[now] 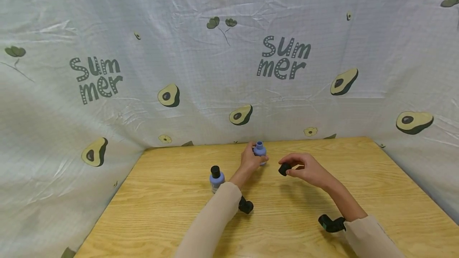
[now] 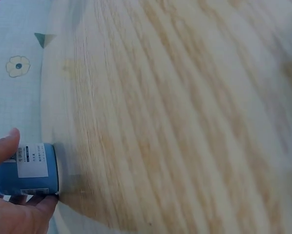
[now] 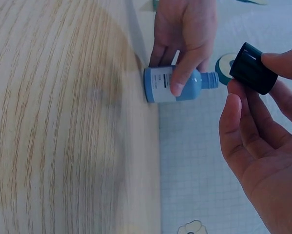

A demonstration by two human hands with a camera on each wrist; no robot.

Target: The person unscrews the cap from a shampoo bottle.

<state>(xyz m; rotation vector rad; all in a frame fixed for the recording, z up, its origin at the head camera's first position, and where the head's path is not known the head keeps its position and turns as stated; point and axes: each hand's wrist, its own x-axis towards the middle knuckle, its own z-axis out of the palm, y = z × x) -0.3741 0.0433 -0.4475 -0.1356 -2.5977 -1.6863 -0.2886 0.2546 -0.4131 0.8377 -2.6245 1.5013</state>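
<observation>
My left hand grips an uncapped blue bottle near the back of the wooden table, thumb on one side and fingers on the other. A white printed label shows on its side in the left wrist view. The bare threaded neck points away from the table in the right wrist view. To the right, my right hand pinches a black cap between thumb and fingers, held in the air apart from the bottle. A second blue bottle with its black cap on stands left of my left forearm.
The wooden table meets a hanging cloth printed with avocados along its back edge. Black wrist cameras stick out below the left wrist and the right wrist. My left sleeve partly covers the capped bottle.
</observation>
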